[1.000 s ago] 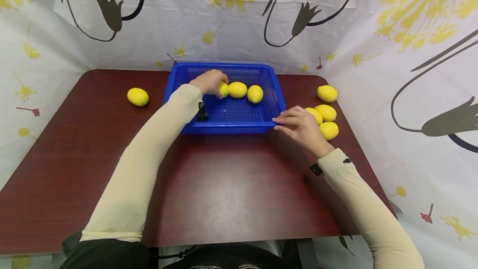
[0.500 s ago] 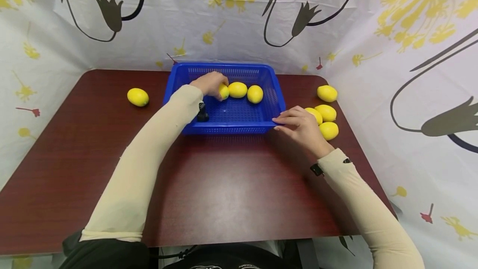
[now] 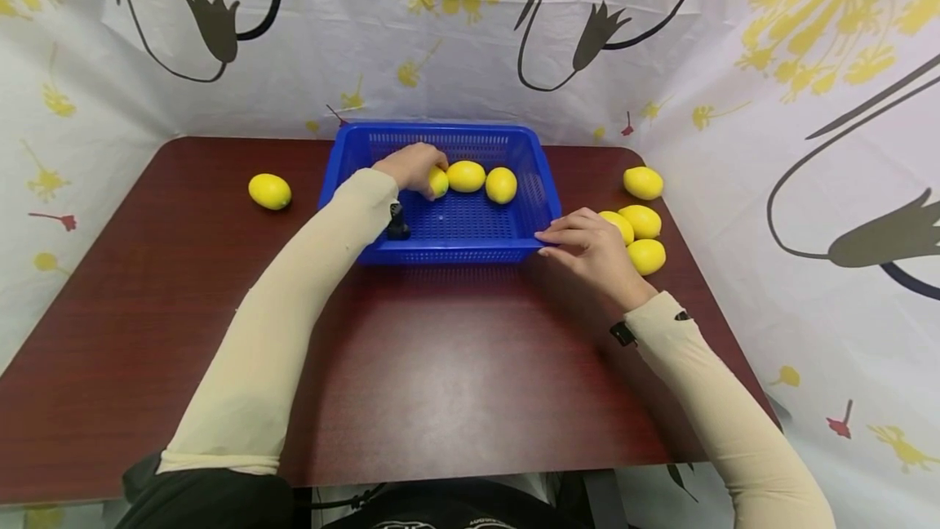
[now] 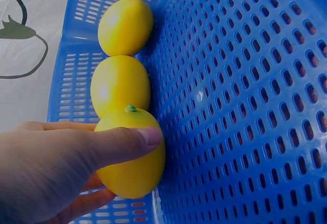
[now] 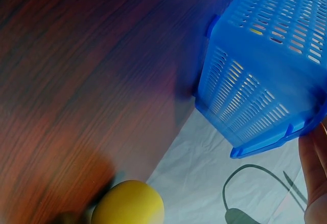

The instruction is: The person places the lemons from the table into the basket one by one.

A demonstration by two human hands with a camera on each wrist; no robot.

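Observation:
In the head view my left hand (image 3: pixel 410 166) is inside the blue plastic basket (image 3: pixel 448 244), gripping a lemon (image 4: pixel 130 178). The thumb lies across the lemon's side below its green tip, with fingers behind it. Beyond it in the left wrist view, a middle lemon (image 4: pixel 120 83) and a far lemon (image 4: pixel 126 27) continue the row along the basket's back wall. My right hand (image 3: pixel 596 255) pinches the basket's rim at the near right corner, thumb under and fingers over it. In the right wrist view, its fingers (image 5: pixel 312 162) show at the rim.
Several lemons (image 3: pixel 647 257) lie on the brown table (image 3: pixel 441 366) right of the basket, partly hidden behind my right hand. A single lemon (image 3: pixel 269 192) sits to the left. A white patterned cloth (image 3: pixel 455 64) hangs behind the table and along its sides.
My left hand and its lemon have shifted very slightly toward the near side of the basket. My right hand stays at the corner.

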